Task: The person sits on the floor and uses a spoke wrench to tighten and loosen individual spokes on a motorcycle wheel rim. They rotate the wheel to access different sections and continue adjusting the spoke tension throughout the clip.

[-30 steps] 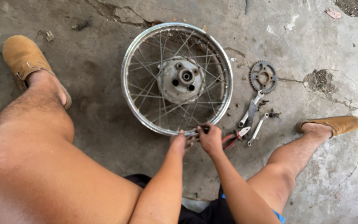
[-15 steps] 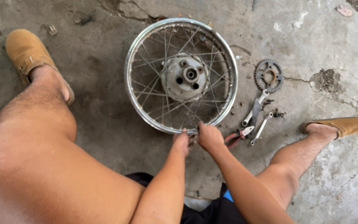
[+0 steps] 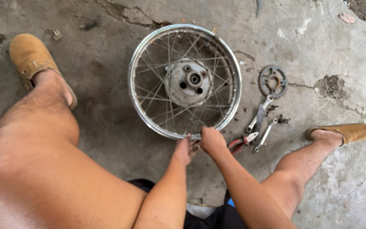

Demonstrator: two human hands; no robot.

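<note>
Down on the cracked concrete floor (image 3: 106,140), a spoked motorcycle wheel (image 3: 184,80) lies flat between the person's spread legs, its drum hub (image 3: 188,82) facing up and its chrome rim (image 3: 134,63) bare of any tyre. Both hands meet at the near edge of that rim. The left hand (image 3: 184,149) rests against the rim's underside with its fingers curled in; whether it actually pinches anything I cannot tell. The right hand (image 3: 212,140) is closed in a fist over the rim at the same spot — it may be clamped on a small tool or a spoke end, but that is hidden under the knuckles.

To my eye the wheel will handle as a stiff, fairly heavy thing: steel rim, solid hub, thin wire spokes. The chrome looks smooth and likely slippery, and the spokes would bend if yanked, so the rim edge or the hub seems the sound place to take hold — not the spokes.

Just to the right of the hands lie red-handled pliers (image 3: 239,143), with two wrenches (image 3: 259,115) beyond them, a few small bolts (image 3: 281,120) and a toothed sprocket (image 3: 273,81) farther out. A tan shoe (image 3: 29,57) sits on the left foot, another (image 3: 349,132) on the right.
</note>
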